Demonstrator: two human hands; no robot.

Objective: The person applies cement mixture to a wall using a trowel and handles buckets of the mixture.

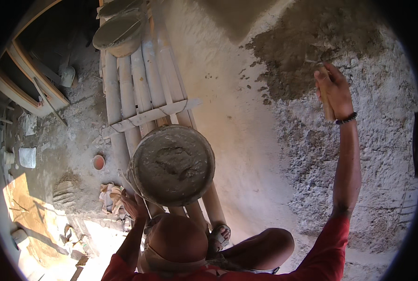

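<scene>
One red pot sits on the floor. Two far tubs hold gray mud. Your left hand is beside the near tub, fingers partly spread; I can't tell if they grip anything. That one tub, full of mud, sits on the poles. Your right hand curls tight around one wooden-handled tool, by a dark wall patch.

The mortar is grey-brown, the tool handle tan, the sleeve red.
</scene>
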